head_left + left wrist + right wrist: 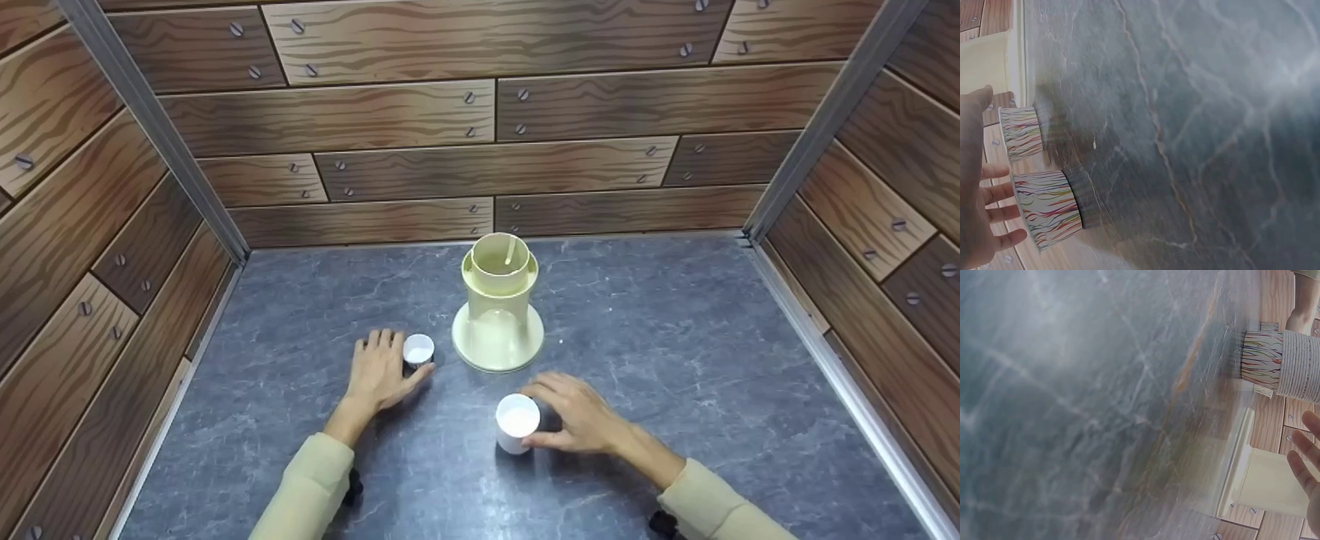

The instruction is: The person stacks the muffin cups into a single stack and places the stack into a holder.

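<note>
My left hand (pixel 379 371) reaches over the tabletop with straight fingers, beside a small white paper cup (pixel 418 350). The left wrist view shows two cups with coloured wavy lines: one (pixel 1023 134) toward the thumb, and a nearer one (pixel 1047 205) beneath the fingers. The head view hides the nearer cup under the hand. My right hand (pixel 581 412) has its thumb and fingers spread about a stack of white paper cups (pixel 516 427). In the right wrist view, the nested rims of the stack (pixel 1297 365) show, with a gap to the visible fingers; thumb contact cannot be made out.
A pale yellow-green cylindrical stand (pixel 499 300) with an open, slotted top and round base stands beyond the hands. The dark marbled tabletop (pixel 675 337) is bounded by wood-patterned walls (pixel 570 105) and metal edge strips (pixel 847 390).
</note>
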### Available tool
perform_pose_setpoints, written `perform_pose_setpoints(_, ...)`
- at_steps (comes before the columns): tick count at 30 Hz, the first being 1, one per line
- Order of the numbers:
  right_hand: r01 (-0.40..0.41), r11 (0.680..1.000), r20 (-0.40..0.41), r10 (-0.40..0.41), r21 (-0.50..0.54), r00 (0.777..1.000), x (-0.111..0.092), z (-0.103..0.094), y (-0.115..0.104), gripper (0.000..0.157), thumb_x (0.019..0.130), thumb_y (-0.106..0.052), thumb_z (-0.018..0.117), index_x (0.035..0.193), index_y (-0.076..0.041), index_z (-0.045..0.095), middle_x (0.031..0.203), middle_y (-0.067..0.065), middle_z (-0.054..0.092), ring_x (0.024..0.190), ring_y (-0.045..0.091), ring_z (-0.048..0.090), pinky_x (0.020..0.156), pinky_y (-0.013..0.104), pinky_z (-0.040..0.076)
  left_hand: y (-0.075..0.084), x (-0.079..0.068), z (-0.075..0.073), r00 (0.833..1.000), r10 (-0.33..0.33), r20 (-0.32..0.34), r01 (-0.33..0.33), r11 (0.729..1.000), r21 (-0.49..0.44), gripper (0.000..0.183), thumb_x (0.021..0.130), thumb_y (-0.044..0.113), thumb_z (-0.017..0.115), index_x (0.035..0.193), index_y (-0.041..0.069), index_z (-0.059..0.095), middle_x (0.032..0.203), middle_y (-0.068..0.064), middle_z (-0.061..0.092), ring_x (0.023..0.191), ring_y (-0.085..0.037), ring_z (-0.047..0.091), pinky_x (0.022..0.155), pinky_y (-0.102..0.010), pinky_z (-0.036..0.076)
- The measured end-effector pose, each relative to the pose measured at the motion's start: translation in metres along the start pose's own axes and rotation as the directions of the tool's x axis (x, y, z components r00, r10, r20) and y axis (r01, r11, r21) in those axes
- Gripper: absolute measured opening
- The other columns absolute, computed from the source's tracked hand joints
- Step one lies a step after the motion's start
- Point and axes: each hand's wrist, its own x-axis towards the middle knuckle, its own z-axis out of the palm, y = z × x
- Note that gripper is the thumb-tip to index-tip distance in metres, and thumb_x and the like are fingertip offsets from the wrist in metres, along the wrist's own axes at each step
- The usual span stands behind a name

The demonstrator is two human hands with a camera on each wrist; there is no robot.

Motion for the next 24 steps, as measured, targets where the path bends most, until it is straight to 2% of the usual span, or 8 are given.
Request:
perform_pose_setpoints(17, 0.005, 1.000, -0.014, -0.005, 0.000, 1.000, -0.0001, 0.0001, -0.0004, 0.065, 0.091, -0.068, 0.069, 0.125, -0.013, 0.070, 0.116, 0.004, 0.073, 0.107, 0.021, 0.070, 0.090, 0.042, 0.061, 0.0006, 0.0024, -0.0010, 1.000, 0.001, 0.007, -0.001, 1.000, 0.007, 0.075, 0.093, 0.069, 0.062, 0.129, 0.003, 0.063, 0.124, -0.022, 0.065, 0.118, -0.040, 0.059, 0.096, -0.057, 0.049)
perform_pose_setpoints(24, -0.001, 1.000, -0.024, 0.001, 0.030, 1.000, -0.0003, 0.0013, -0.0004, 0.062, 0.089, -0.065, 0.073, 0.124, -0.015, 0.071, 0.116, 0.001, 0.074, 0.107, 0.019, 0.071, 0.091, 0.041, 0.061, 0.0012, 0.0008, -0.0003, 1.000, -0.001, 0.003, 0.002, 1.000, -0.010, 0.073, 0.093, 0.068, 0.062, 0.129, 0.003, 0.064, 0.121, -0.021, 0.066, 0.115, -0.040, 0.061, 0.093, -0.057, 0.051)
